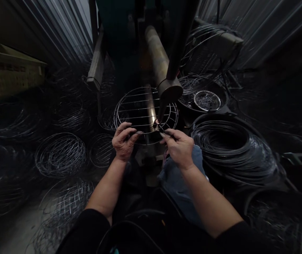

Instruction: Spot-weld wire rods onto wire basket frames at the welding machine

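Two hands [124, 141] [178, 146], one wire rack [145, 114]

Two hands: left hand [123, 141], right hand [178, 146]. One round wire grid [145, 114] at the fingertips. One wire coil [230, 148] right of the right hand. One bowl [207, 100] beyond that hand. At least three wire baskets [61, 153] left of the left hand; more are too dark to count.

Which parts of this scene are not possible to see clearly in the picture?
- Head view: where the right hand pinches the wire, its fingertips cover the contact.
- The round wire grid is partly hidden behind the dark machine arm.
- The wire baskets at left fade into darkness.
- The left hand covers the grid's near rim.
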Tool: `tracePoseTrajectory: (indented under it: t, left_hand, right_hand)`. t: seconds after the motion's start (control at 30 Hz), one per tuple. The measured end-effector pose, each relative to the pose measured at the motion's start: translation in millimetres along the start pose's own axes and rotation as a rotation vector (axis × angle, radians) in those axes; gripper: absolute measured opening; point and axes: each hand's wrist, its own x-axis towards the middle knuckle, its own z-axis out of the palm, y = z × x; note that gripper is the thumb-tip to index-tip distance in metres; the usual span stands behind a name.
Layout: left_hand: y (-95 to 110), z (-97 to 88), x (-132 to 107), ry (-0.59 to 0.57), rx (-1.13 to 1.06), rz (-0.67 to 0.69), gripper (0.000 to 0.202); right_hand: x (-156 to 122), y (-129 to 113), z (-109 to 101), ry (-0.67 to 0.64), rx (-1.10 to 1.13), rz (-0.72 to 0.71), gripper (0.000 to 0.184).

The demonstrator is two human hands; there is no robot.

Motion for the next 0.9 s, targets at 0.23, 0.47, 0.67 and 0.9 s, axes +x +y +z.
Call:
tracePoseTrajectory:
  t: [0.23, 0.47, 0.67, 0.9]
  left_hand:
    - [-5.8, -0.5, 5.3, -0.005, -0.024, -0.003, 0.017]
    - [-12.0, 2.6, 6.2, -0.008, -0.036, -0.004, 0.017]
    - [-14.4, 6.0, 5.9, -0.008, -0.028, -0.035, 0.019]
    - [-12.1, 6.4, 10.5, 0.008, -0.007, -0.021, 0.020]
  right_hand:
    - [0.0, 4.6, 4.7, 0.034, 0.004, -0.036, 0.017]
    - [2.3, 14.1, 7.7, 0.036, 0.008, -0.014, 0.017]
    - [5.0, 10.7, 8.6, 0.070, 0.014, 0.036, 0.017]
    - [8.2, 6.8, 9.4, 0.056, 0.095, 0.075, 0.015]
